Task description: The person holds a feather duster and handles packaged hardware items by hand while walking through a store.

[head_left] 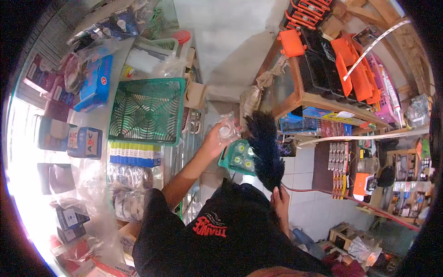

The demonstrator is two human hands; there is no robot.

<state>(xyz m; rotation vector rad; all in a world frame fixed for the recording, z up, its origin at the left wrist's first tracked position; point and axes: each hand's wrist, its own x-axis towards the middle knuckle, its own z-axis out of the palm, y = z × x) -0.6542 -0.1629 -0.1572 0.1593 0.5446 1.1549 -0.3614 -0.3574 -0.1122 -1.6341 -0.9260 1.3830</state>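
My left hand [214, 141] is raised ahead of my body, its fingers closed on a clear plastic packet [227, 131] with a white ring-shaped item inside. In my right hand [280, 201], near my right side, is the handle end of a dark feather duster [265, 150]. Its bushy feathers point up and away from me. Below and between the hands is a small green basket [225, 161] holding several clear packs with round green-and-white items. The duster's feathers cover part of its right side.
A larger green basket [179, 111] rests on the left shelf above a row of blue-and-green boxes [134, 154]. Right of me, a wooden shelf [300, 99] carries black and orange cases [353, 69]. A white cable [360, 137] and a red hose [318, 190] cross the right side.
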